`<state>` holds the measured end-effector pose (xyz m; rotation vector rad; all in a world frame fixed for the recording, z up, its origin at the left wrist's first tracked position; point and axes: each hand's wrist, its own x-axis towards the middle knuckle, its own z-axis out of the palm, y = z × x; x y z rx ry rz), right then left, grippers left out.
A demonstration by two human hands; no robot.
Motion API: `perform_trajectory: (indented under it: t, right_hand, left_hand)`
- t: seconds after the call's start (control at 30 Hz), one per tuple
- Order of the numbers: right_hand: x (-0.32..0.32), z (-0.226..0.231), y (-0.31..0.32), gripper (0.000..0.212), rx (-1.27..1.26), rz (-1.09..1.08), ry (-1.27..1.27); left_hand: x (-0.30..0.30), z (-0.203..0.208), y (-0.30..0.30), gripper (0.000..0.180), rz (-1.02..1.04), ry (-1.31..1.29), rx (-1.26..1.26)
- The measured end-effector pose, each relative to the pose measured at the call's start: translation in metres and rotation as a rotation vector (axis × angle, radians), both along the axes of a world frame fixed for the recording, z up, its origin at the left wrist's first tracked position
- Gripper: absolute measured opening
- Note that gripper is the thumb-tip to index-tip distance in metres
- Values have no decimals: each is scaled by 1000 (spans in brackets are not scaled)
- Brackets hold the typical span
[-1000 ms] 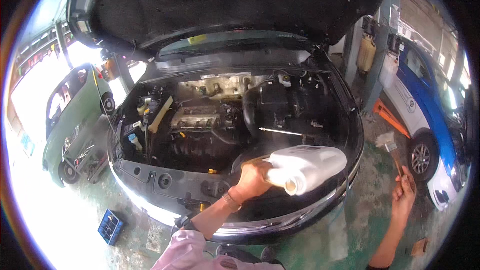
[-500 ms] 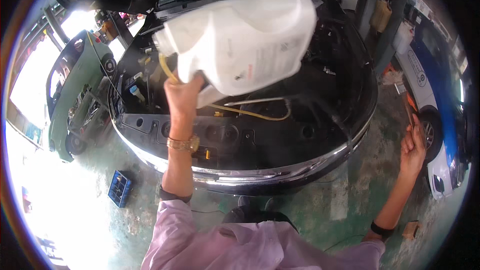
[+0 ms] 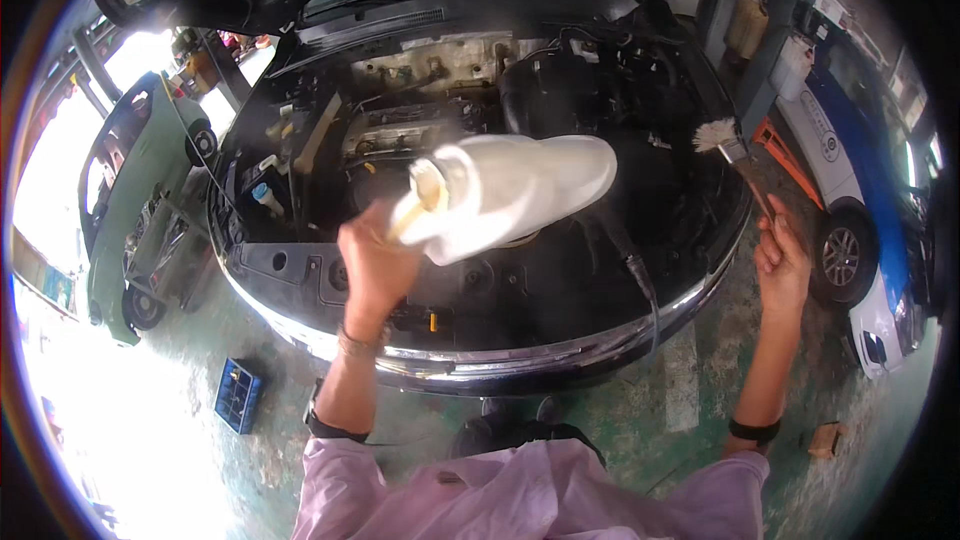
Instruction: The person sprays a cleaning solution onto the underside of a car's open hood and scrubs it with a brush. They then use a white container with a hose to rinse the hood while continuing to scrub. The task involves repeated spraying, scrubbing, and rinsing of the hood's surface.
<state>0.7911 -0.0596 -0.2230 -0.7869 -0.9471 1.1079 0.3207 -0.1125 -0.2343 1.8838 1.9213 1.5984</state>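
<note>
Left hand [image 3: 378, 265] clamps a blurred white jug [image 3: 520, 185] near its neck, long axis stretching right over the engine bay [image 3: 555, 100]; right hand [image 3: 784, 265], well apart, grips a brush [image 3: 735, 152]

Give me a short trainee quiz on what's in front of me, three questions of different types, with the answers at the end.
1. Which hand holds the brush?
2. True or false: the white jug stands on the floor.
3. What colour is the compartmented tray on the floor at the left? A) red B) blue C) yellow

Key:
1. The right hand.
2. False: the left hand holds it up over the front of the dark car.
3. B, blue.
</note>
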Motion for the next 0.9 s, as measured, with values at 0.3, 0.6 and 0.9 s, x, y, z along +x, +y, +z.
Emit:
perform_trajectory:
  t: [0.3, 0.6, 0.9]
  right_hand:
    - [-5, 1, 5, 33, 42, -79, 93]
    - [97, -27, -10, 34, 83, -251, 101]
    - [133, -101, -27, 39, 92, -344, 17]
  left_hand:
    - [80, 6, 79, 14, 36, 226, 287]
    - [221, -4, 219, 24, 92, 313, 331]
    - [332, -34, 282, 14, 114, 426, 340]
